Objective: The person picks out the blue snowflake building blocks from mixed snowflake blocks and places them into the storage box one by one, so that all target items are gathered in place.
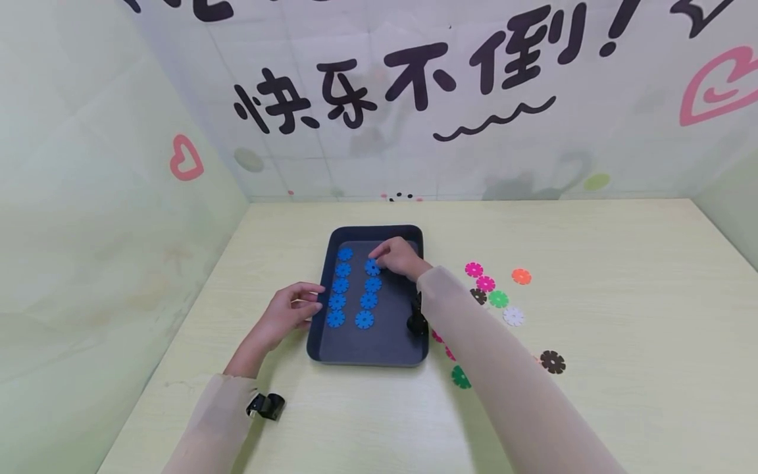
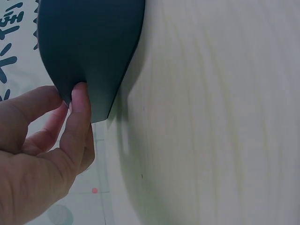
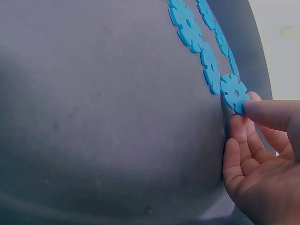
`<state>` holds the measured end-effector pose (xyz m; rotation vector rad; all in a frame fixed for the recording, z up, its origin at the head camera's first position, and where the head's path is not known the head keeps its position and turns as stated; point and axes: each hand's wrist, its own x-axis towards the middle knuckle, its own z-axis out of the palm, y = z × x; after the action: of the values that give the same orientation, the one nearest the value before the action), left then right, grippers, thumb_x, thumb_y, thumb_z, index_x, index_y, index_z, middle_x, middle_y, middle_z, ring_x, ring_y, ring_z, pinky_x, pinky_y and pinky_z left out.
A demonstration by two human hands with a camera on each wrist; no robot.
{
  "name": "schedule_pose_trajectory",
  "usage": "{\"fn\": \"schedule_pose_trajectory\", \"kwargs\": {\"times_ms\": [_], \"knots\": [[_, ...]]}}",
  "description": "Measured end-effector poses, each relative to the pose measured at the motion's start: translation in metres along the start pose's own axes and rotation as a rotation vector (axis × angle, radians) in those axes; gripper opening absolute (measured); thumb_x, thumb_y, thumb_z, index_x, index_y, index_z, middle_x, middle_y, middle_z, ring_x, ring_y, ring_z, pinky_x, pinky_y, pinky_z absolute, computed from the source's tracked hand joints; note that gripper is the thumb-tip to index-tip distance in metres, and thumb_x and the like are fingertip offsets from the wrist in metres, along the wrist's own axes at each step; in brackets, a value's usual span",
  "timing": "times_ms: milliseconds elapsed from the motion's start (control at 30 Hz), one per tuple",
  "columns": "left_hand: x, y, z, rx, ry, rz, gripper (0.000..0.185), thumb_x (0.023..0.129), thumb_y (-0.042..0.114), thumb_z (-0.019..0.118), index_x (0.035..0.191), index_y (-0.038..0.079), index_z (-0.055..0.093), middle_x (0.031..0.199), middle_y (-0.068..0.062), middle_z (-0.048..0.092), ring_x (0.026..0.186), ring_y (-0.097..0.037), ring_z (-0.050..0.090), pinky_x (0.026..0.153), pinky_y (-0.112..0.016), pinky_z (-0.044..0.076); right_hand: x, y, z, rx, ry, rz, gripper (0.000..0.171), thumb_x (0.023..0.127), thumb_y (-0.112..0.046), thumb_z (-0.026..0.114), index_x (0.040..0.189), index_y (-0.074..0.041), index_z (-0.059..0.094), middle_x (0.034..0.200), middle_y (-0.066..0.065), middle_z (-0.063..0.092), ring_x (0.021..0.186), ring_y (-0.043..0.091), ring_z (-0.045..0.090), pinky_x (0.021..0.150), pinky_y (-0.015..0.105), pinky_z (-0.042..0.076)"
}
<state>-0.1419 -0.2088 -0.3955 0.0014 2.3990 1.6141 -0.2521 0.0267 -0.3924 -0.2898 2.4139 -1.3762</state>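
A dark grey tray (image 1: 391,345) lies on the table with two columns of blue notched plastic discs in it. Along its left wall runs the longer column of blue discs (image 1: 340,285); the second column of blue discs (image 1: 368,301) lies nearer the middle. My right hand (image 1: 398,257) reaches over the tray and pinches a blue disc (image 3: 234,91) between thumb and finger, at the far end of the second column. At the tray's left rim, my left hand (image 1: 288,308) pinches the tray wall (image 2: 93,56) between thumb and fingers.
Right of the tray lie loose discs: pink (image 1: 474,269), orange (image 1: 521,276), light green (image 1: 499,299), white (image 1: 513,316), dark brown (image 1: 553,361) and dark green (image 1: 460,376). My right sleeve (image 1: 491,368) covers some of them. A printed wall sheet (image 1: 367,158) stands behind the table.
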Motion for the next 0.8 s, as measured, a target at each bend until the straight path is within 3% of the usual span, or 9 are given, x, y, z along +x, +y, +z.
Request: {"fn": "schedule_pose_trajectory", "kwargs": {"times_ms": [467,800], "knots": [[-0.001,0.002,0.001,-0.001,0.002,-0.002,0.033,0.091,0.002,0.055,0.123,0.000,0.052,0.104,-0.014,0.048,0.085,-0.020,0.057,0.066,-0.032,0.052,-0.002,-0.003,0.000,-0.055,0.010,0.013,0.021,0.090,-0.005,0.055,0.104,0.001,0.068,0.114,0.014,0.061,0.102,0.024,0.054,0.084,0.033,0.046],[-0.001,0.001,0.000,0.001,0.007,-0.007,0.033,0.091,0.002,0.055,0.123,0.000,0.052,0.104,-0.014,0.048,0.086,-0.021,0.056,0.066,-0.032,0.052,-0.002,-0.016,-0.012,-0.075,-0.003,-0.033,0.024,0.092,-0.011,0.055,0.109,0.000,0.066,0.107,0.012,0.062,0.086,0.022,0.059,0.078,0.031,0.048]]}}
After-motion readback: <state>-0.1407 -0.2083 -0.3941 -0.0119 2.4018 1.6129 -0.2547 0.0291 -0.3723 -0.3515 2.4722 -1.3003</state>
